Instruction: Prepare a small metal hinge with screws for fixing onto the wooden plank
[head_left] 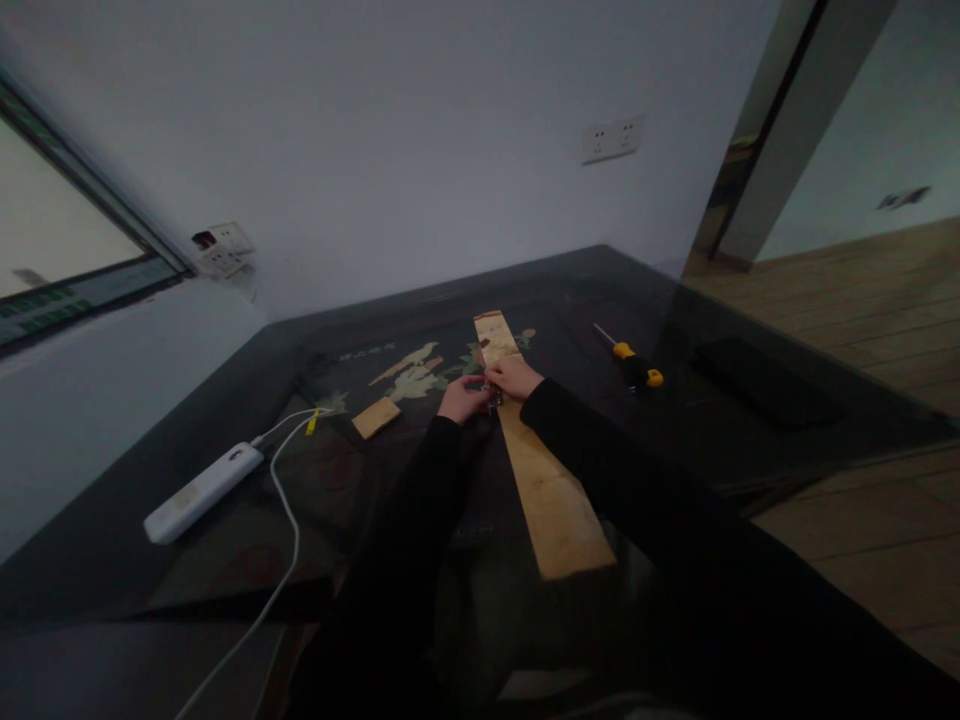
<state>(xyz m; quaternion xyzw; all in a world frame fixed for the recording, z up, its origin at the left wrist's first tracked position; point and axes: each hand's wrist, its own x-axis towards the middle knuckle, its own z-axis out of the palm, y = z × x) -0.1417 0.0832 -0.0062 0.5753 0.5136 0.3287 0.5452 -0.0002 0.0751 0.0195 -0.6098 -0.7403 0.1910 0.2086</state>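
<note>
A long wooden board (551,500) lies lengthwise on the dark table, one end near me. My right hand (514,378) rests over the board around its upper middle, fingers closed at its left edge. My left hand (462,400) meets it there from the left, fingertips pinched together. Between and just below the fingertips shows a small shiny metal piece (495,401), against the board's left edge. It is too small and dim to name its kind. Both hands seem to grip it, though the fingers partly hide it.
Left of the hands lies a small wooden block (376,417). A white power strip (204,492) with a trailing white cable (295,540) is farther left. To the right are a yellow-and-black screwdriver (634,365) and a flat black object (765,380). A wall stands behind the table (600,285).
</note>
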